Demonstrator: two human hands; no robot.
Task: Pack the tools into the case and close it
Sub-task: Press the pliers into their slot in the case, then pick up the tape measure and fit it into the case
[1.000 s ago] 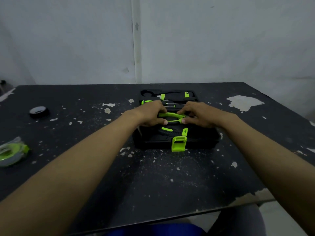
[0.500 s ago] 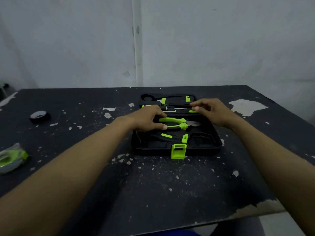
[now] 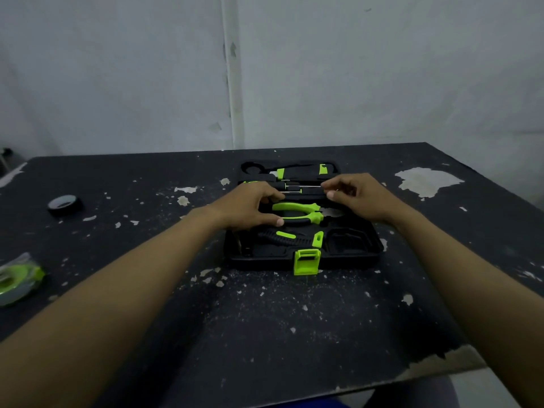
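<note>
Fingers (image 3: 279, 222) of left hand (image 3: 247, 206) on pliers (image 3: 297, 213) | in case (image 3: 353, 254)

Both bare forearms reach forward over the tool case (image 3: 303, 254). The left hand (image 3: 250, 206) curls palm-down over its left half, thumb tucked under. The right hand (image 3: 357, 198) hovers over its right-middle, fingers bent, seemingly gripping nothing.
</note>
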